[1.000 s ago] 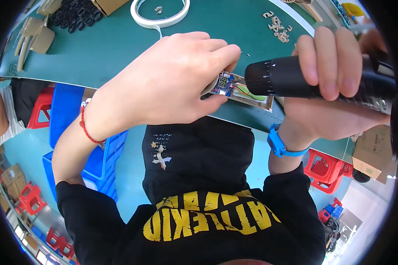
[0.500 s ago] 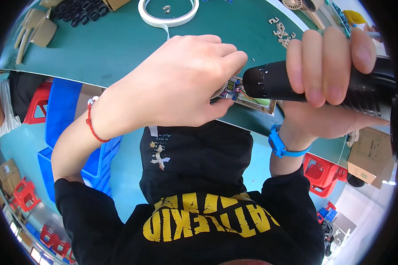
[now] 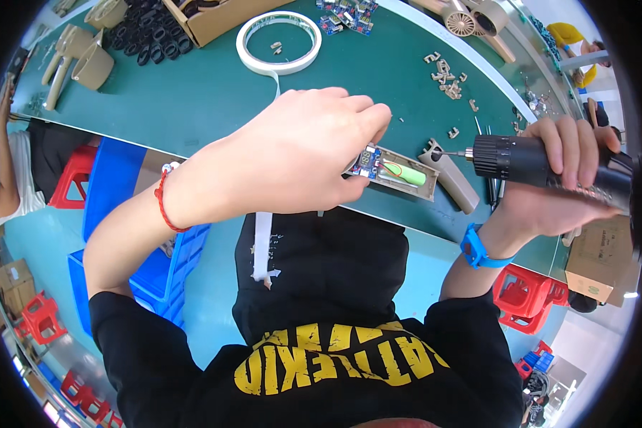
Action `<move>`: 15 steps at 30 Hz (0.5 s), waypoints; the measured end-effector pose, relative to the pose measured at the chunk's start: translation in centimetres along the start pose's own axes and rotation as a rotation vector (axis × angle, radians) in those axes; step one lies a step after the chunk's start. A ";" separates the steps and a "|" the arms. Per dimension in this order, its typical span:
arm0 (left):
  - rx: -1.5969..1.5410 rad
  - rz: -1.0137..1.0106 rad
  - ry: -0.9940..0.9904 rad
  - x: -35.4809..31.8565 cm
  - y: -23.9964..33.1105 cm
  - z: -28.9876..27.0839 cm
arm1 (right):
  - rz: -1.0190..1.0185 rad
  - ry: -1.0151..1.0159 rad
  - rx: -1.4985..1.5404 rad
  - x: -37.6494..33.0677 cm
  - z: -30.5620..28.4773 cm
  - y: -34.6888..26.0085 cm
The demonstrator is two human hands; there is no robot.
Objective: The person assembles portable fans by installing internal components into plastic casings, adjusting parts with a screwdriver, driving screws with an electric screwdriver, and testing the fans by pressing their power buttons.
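Left hand (image 3: 303,153) pinches the open beige casing (image 3: 396,172) flat at the green table (image 3: 192,93) edge, its long axis running rightward. Right hand (image 3: 560,178) is wrapped tight around 1 black electric screwdriver (image 3: 528,160), tip just right of it, apart

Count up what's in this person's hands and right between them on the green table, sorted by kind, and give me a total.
Electric screwdriver, in the right hand: 1
Open beige casing, steadied by the left hand: 1
Blue circuit board in that casing: 1
Green battery cell in that casing: 1
Loose beige cover piece beside it: 1
Total: 5
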State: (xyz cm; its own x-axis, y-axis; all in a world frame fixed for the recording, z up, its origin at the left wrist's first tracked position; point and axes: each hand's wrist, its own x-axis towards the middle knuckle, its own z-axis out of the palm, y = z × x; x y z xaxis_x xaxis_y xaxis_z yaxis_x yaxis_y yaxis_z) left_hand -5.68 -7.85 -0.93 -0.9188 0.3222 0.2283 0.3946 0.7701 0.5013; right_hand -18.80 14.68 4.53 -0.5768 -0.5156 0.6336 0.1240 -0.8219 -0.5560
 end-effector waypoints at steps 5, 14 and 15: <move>-0.059 -0.188 -0.334 2.3 0.3 -2.0 | -0.012 0.166 -0.010 -0.9 -3.2 -1.2; -0.036 -0.205 -0.612 5.6 -0.2 -3.4 | -0.017 0.248 -0.042 -1.1 -3.9 -3.0; 0.003 -0.069 -0.511 4.1 -1.4 -2.3 | -0.010 0.279 -0.053 -1.4 -4.7 -2.4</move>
State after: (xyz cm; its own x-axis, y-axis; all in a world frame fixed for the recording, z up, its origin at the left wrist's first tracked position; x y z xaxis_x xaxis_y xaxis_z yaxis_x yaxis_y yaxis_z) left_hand -9.95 -8.85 1.25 -0.8326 0.4977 -0.2430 0.3329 0.8004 0.4986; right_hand -22.08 18.49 2.48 -0.7785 -0.4150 0.4709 0.0788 -0.8089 -0.5826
